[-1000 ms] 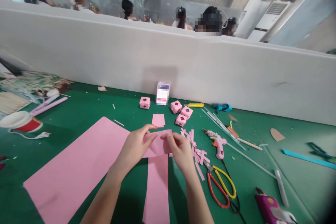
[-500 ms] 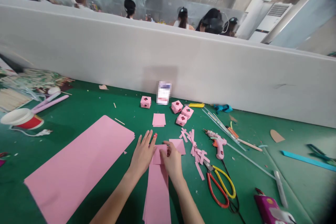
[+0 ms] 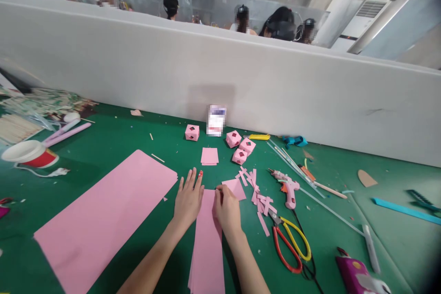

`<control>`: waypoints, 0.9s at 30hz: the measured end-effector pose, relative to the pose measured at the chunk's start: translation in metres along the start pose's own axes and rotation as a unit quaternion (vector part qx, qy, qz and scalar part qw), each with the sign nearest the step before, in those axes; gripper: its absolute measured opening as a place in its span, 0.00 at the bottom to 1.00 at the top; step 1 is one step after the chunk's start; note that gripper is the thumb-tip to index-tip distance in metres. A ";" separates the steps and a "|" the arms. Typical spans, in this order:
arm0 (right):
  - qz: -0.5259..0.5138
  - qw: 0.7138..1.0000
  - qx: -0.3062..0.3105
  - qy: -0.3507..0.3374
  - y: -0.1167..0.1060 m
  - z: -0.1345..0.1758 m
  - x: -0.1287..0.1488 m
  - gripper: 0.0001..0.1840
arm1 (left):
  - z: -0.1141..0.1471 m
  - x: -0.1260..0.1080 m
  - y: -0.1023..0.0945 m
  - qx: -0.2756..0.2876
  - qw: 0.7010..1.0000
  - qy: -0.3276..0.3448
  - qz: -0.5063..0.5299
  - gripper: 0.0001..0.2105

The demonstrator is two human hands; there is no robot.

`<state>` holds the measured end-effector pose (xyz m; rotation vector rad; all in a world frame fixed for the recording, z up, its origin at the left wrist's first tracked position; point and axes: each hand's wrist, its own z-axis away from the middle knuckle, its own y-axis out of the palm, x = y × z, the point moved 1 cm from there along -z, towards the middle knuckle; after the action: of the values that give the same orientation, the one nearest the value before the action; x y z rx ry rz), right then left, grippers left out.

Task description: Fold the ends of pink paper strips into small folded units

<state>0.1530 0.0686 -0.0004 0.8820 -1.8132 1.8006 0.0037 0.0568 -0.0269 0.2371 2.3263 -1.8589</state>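
My left hand (image 3: 187, 197) lies flat with fingers spread, just left of a stack of long pink paper strips (image 3: 207, 243). Over the strips' upper right edge, my right hand (image 3: 227, 206) has its fingers curled together in a pinch. A pink paper square (image 3: 234, 188) shows tilted behind its knuckles, apparently caught at the left side; the fingertips themselves are mostly hidden. Farther up lies a small stack of pink squares (image 3: 209, 156). Narrow pink paper scraps (image 3: 257, 195) are heaped right of my right hand.
A large pink sheet (image 3: 106, 216) covers the left side. Folded pink paper cubes (image 3: 192, 132) stand near the white partition (image 3: 138, 64). On the right are a glue gun (image 3: 288, 188), scissors (image 3: 292, 243), and a yellow cutter (image 3: 259, 137). A paper cup (image 3: 31, 154) sits far left.
The pink square that lay on top of the strips is off them; my right hand has shifted slightly right. The square beside it looks more tilted. My left hand has drawn slightly left.
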 end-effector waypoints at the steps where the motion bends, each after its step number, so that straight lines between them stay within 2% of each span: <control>1: 0.018 1.000 0.005 0.003 0.000 0.001 0.000 0.15 | 0.000 0.000 0.001 -0.003 1.000 -0.004 -0.002 0.25; 7: 0.103 0.994 0.033 0.015 -0.001 0.005 0.004 0.15 | 0.000 0.000 0.004 -0.013 1.000 -0.011 -0.015 0.25; 16: 0.130 0.990 0.042 0.024 0.000 0.006 0.004 0.15 | 0.001 0.000 0.006 -0.010 1.000 -0.012 -0.028 0.25; 22: 0.101 0.994 0.024 0.043 -0.007 0.011 0.000 0.15 | 0.001 -0.001 0.006 -0.011 0.999 -0.009 -0.029 0.25; 27: -0.006 0.998 0.033 0.048 -0.013 0.018 0.000 0.17 | 0.001 -0.001 0.005 -0.015 1.000 -0.007 -0.027 0.25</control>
<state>0.1642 0.0513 0.0075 0.8140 -1.6935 1.8714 0.0061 0.0572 -0.0312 0.1585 2.3718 -1.8425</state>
